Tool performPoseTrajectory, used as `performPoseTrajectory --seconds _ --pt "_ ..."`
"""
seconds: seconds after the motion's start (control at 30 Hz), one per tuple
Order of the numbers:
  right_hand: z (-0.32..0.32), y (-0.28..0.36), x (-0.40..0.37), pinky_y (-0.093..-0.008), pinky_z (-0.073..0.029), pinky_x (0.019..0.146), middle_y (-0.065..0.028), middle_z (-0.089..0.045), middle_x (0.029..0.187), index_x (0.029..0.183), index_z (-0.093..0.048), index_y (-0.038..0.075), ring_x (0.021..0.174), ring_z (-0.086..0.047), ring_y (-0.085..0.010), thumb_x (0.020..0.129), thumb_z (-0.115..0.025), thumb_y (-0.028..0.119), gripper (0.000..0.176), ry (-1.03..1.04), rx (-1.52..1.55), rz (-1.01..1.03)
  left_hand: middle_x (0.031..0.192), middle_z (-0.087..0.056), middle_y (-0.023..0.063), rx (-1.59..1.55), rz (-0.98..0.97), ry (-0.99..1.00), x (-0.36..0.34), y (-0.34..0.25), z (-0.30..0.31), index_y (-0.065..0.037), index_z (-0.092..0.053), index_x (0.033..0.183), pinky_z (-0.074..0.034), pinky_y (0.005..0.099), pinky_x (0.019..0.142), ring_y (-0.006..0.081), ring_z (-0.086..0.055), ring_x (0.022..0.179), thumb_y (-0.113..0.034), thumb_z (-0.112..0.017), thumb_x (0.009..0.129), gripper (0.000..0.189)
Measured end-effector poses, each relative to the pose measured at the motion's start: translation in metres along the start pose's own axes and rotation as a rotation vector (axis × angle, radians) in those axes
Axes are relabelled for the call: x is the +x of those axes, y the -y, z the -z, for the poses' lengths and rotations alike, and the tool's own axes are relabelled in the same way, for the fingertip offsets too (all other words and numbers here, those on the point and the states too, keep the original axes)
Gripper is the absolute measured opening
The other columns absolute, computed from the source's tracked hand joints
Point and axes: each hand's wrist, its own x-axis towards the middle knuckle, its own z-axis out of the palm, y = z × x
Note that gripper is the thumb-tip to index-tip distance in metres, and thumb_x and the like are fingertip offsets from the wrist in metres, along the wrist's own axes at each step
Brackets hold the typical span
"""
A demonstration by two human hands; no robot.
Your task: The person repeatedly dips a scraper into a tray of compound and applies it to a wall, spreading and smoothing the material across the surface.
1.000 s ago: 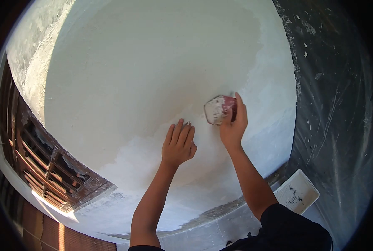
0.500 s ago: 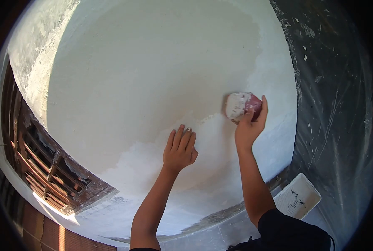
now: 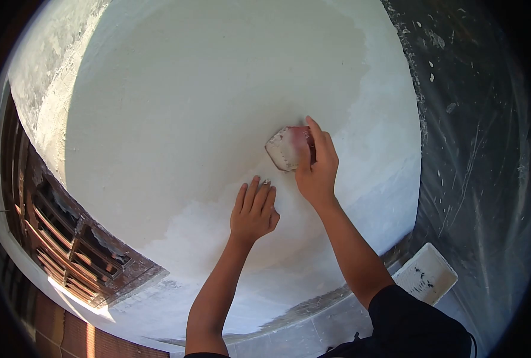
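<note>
My right hand grips the dark red end of a putty spreader, whose other half is thickly smeared with white. The spreader lies up against the pale wall, near the middle of the view. Below and to its left, my left hand rests on the wall with fingers stretched out and nothing in it. A whitish smear shows at one of its fingertips. Around both hands the wall changes from a darker, greyish area above to a whiter coat below and at the right.
At the lower right a white tray with dark marks inside stands on the floor. Dark plastic sheeting, spotted with white, covers the right side. A brown slatted wooden frame is set in the wall at the lower left.
My right hand has swept the putty spreader leftward and slightly up across the wall, closer to my left hand. The left hand has stayed almost in place.
</note>
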Motion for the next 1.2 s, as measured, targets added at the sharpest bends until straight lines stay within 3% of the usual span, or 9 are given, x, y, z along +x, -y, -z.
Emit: performPoseTrajectory --seconds 0.1,0.17,0.3,0.53,0.7,0.83,0.93,1.03,1.2 --pt "0.026 -0.04 0.007 -0.0367 -0.049 0.083 -0.0193 -0.057 0.11 0.135 -0.046 -0.003 0.097 -0.061 -0.0302 0.091 -0.048 -0.006 0.045 -0.376 -0.203 -0.201 0.122 -0.058 0.0118 0.01 -0.002 -0.025 -0.002 0.0 -0.003 -0.005 -0.06 0.117 -0.038 0.0487 0.105 0.0319 -0.051 0.125 -0.016 -0.052 0.077 0.042" --pt "0.044 -0.041 0.005 -0.0366 -0.05 0.09 -0.0204 -0.054 0.12 0.136 -0.044 -0.004 0.105 -0.06 -0.031 0.091 -0.047 -0.007 0.045 -0.545 0.152 -0.394 0.122 -0.058 0.0118 0.016 0.004 -0.02 -0.001 -0.001 -0.003 -0.006 -0.059 0.117 -0.038 0.0487 0.106 0.032 -0.051 0.125 -0.016 -0.052 0.077 0.042" --pt "0.016 -0.002 -0.013 -0.036 -0.048 0.089 -0.0192 -0.056 0.112 0.136 -0.045 -0.004 0.101 -0.059 -0.0324 0.087 -0.047 -0.01 0.05 -0.029 0.064 -0.048 0.122 -0.058 0.0117 0.001 0.007 -0.013 -0.002 -0.001 -0.002 -0.006 -0.06 0.117 -0.038 0.0486 0.106 0.032 -0.051 0.126 -0.016 -0.052 0.077 0.041" --pt "0.045 -0.043 -0.001 -0.035 -0.048 0.085 -0.0186 -0.055 0.105 0.133 -0.049 -0.003 0.094 -0.058 -0.031 0.087 -0.047 -0.008 0.046 -0.534 -0.006 -0.324 0.123 -0.057 0.0116 0.015 0.009 -0.018 -0.003 -0.002 -0.002 -0.006 -0.06 0.117 -0.038 0.0481 0.106 0.0316 -0.05 0.126 -0.016 -0.052 0.078 0.041" --pt "0.013 -0.001 -0.01 -0.0362 -0.047 0.076 -0.0169 -0.056 0.095 0.131 -0.051 -0.001 0.084 -0.058 -0.0308 0.086 -0.049 -0.008 0.046 0.132 0.034 0.025 0.122 -0.058 0.0116 0.012 0.01 -0.011 0.0 -0.002 0.0 -0.005 -0.06 0.116 -0.038 0.0476 0.106 0.0315 -0.051 0.126 -0.016 -0.052 0.078 0.041" --pt "0.042 -0.054 -0.002 -0.037 -0.048 0.08 -0.0176 -0.057 0.102 0.132 -0.05 -0.001 0.089 -0.059 -0.0302 0.086 -0.049 -0.01 0.047 -0.409 -0.079 -0.203 0.122 -0.058 0.0118 0.007 0.013 -0.013 -0.001 -0.001 -0.001 -0.005 -0.06 0.116 -0.039 0.0482 0.105 0.0319 -0.051 0.125 -0.016 -0.053 0.077 0.041" --pt "0.039 -0.036 -0.004 -0.0362 -0.048 0.081 -0.0171 -0.058 0.105 0.132 -0.05 -0.002 0.089 -0.059 -0.0281 0.086 -0.05 -0.01 0.047 -0.339 0.089 -0.137 0.122 -0.058 0.012 0.005 0.009 -0.019 0.0 0.0 -0.002 -0.005 -0.06 0.115 -0.038 0.0481 0.105 0.0319 -0.051 0.125 -0.016 -0.053 0.077 0.04" --pt "0.022 -0.006 -0.008 -0.0354 -0.047 0.08 -0.0178 -0.058 0.099 0.131 -0.051 -0.002 0.087 -0.059 -0.0311 0.085 -0.05 -0.008 0.046 0.102 0.02 0.015 0.122 -0.058 0.0121 -0.008 0.008 -0.016 -0.001 -0.001 -0.002 -0.005 -0.06 0.116 -0.038 0.0481 0.105 0.0321 -0.051 0.125 -0.015 -0.053 0.077 0.041" --pt "0.052 -0.036 0.012 -0.0327 -0.053 0.088 -0.0189 -0.058 0.118 0.136 -0.042 -0.007 0.112 -0.06 -0.0284 0.093 -0.041 -0.006 0.044 -0.437 0.033 -0.229 0.123 -0.058 0.0124 0.008 -0.001 -0.053 0.001 -0.001 -0.006 -0.005 -0.058 0.117 -0.039 0.0489 0.105 0.033 -0.051 0.126 -0.014 -0.053 0.076 0.042"
